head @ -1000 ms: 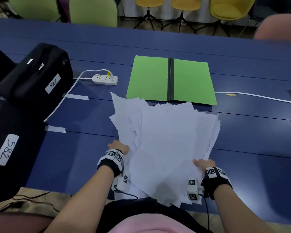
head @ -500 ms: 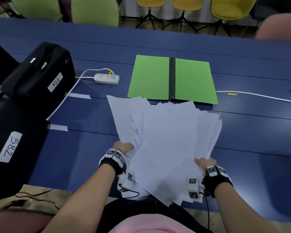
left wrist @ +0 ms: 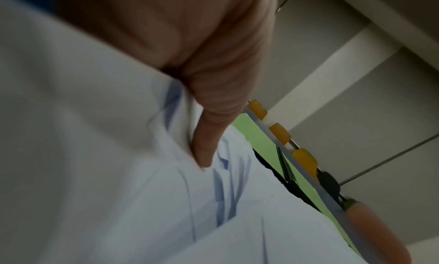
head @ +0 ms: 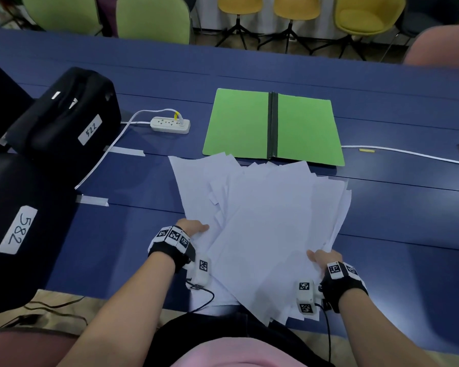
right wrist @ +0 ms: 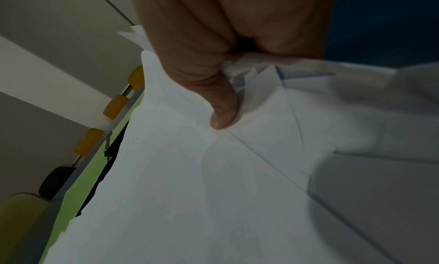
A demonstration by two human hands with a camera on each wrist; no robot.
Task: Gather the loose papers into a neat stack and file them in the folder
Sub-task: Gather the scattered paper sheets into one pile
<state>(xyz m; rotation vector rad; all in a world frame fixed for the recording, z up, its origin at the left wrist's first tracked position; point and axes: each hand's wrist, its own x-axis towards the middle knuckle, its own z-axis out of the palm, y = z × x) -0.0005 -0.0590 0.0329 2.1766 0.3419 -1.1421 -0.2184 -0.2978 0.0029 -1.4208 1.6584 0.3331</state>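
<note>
A fanned, uneven pile of white papers (head: 265,221) lies on the blue table (head: 395,221), its near corners hanging over the front edge. My left hand (head: 194,227) grips the pile's left side, thumb (left wrist: 204,151) on top of the sheets (left wrist: 118,174). My right hand (head: 319,256) pinches the pile's right side; its thumb (right wrist: 223,114) presses down on the papers (right wrist: 213,193) and the fingers are hidden underneath. The green folder (head: 273,127) lies open and flat just beyond the pile, black spine in the middle; its near edge is partly covered by paper corners.
Two black cases labelled 522 (head: 66,120) and 582 (head: 19,229) stand at the left. A white power strip (head: 170,125) with its cable lies left of the folder. Another white cable (head: 408,153) runs right. Tape strips (head: 92,200) stick to the table. Chairs (head: 154,19) line the far side.
The fanned pile has drawn slightly toward the front edge between both hands. The grips on its two sides are unchanged, and the folder has not moved.
</note>
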